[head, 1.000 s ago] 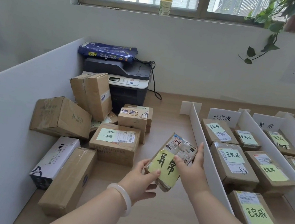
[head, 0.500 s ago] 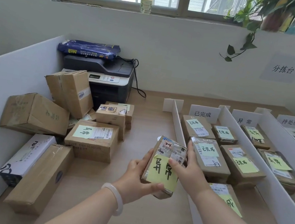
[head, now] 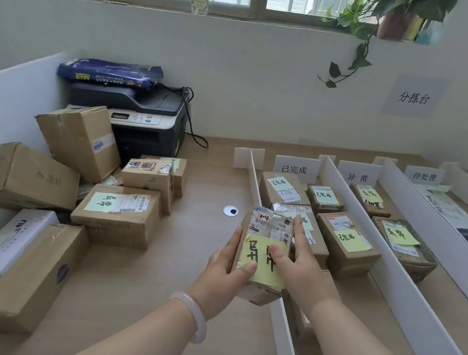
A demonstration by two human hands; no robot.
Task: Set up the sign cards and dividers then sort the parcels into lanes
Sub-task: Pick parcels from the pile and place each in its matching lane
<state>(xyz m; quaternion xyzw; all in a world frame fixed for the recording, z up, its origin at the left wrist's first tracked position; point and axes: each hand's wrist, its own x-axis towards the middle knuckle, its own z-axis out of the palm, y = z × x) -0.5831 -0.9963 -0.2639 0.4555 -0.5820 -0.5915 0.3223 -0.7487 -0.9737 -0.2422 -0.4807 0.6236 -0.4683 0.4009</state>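
Both hands, left (head: 223, 272) and right (head: 299, 267), clamp small taped brown parcel with yellow note (head: 264, 256) by its sides; looks light, stiff, tape maybe slick

four sign cards (head: 296, 166), two hands (head: 260, 268)

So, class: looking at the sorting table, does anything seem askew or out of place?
Yes. The unsorted boxes at the left are heaped: one brown box leans tilted against the printer. The sorted lanes look tidy, and the parcel in both hands has crumpled wrapping.
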